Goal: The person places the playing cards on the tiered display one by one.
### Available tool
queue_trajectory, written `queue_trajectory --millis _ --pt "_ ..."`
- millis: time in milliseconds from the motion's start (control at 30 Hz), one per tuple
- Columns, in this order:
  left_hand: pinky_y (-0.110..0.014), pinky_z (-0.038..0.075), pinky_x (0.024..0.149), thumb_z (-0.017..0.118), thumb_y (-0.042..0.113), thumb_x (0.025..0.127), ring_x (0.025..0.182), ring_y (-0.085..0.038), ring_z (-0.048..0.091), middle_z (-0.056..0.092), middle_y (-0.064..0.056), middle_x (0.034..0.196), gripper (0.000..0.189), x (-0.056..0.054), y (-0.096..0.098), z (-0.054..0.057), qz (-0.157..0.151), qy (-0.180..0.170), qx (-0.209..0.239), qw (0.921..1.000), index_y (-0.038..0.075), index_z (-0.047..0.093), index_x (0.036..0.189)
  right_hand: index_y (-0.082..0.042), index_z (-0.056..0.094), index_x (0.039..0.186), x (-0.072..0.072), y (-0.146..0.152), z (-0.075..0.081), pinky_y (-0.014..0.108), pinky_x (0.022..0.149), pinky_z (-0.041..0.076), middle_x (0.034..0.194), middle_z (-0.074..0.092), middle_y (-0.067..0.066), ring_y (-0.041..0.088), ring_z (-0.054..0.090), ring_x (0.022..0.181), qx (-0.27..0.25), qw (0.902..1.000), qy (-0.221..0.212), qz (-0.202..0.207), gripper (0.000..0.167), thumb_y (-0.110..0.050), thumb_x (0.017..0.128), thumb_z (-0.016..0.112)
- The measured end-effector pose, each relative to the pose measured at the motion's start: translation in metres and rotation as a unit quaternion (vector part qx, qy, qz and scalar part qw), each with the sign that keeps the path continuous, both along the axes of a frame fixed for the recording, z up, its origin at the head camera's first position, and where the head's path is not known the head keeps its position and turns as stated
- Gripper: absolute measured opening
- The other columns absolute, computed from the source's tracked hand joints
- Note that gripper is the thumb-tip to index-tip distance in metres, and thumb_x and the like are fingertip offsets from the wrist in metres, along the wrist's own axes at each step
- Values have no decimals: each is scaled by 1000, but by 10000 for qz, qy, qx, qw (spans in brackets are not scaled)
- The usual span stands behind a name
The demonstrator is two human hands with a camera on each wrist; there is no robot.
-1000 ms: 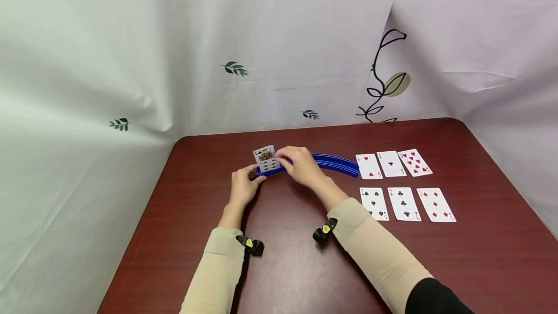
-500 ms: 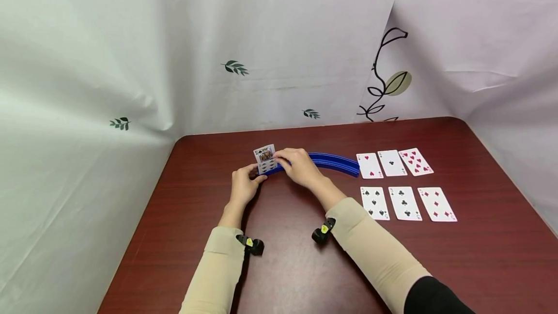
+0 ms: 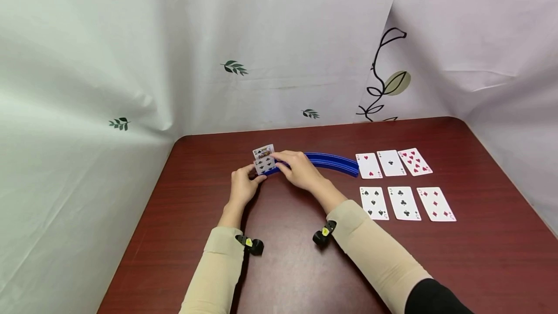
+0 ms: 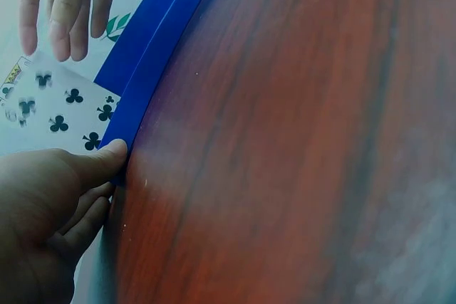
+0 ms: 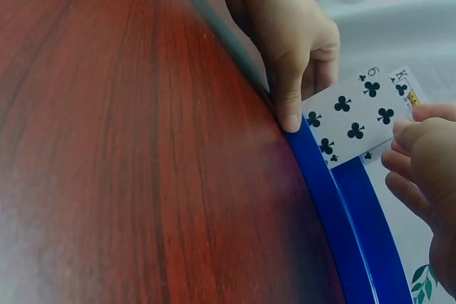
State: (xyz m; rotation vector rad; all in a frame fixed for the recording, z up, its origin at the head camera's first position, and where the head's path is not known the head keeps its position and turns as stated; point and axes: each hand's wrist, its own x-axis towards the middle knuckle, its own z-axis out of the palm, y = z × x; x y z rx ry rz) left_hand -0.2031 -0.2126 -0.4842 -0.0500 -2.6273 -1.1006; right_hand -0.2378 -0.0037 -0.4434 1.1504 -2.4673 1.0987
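Note:
My left hand grips the left end of the blue curved card holder, its thumb on the front side. A six of clubs stands at that end, its lower edge at the holder's slot. Behind it a king of clubs sticks up, partly covered. My right hand pinches the six by its upper right corner between thumb and index finger, as the right wrist view shows. Its other fingers hang beside the card. In the left wrist view the six is slightly blurred.
Two rows of face-up cards lie to the right on the dark red table. A two of hearts lies near the holder's right end, with a five of diamonds in the front row. A white printed curtain hangs behind.
The six of clubs has shifted slightly left, now overlapping more of the king. My right hand has moved a little left with it. My left hand keeps its place on the holder.

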Motion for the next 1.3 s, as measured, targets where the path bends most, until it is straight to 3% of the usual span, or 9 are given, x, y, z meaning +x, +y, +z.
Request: queue_trajectory --millis 400,733,1300 --pt "-44 57 86 85 11 83 96 -29 73 77 -15 97 28 1 0 0 72 -66 7 10000 2 78 108 -2 74 118 1 16 -6 39 92 57 115 73 11 24 70 107 -59 9998 143 -99 22 -11 98 68" --pt "-44 58 87 83 12 85 97 -28 73 77 -14 98 27 1 0 0 65 -224 19 9997 4 77 110 -1 75 112 -5 43 -1 41 88 58 109 75 10 23 71 100 29 9998 60 -168 19 -11 97 70" --pt "-44 57 88 84 13 85 97 -29 72 77 -14 97 28 0 0 1 62 -202 -35 9998 4 77 110 -2 76 105 -10 77 2 40 83 58 102 75 9 22 71 92 -282 9983 192 -468 15 -11 94 73"
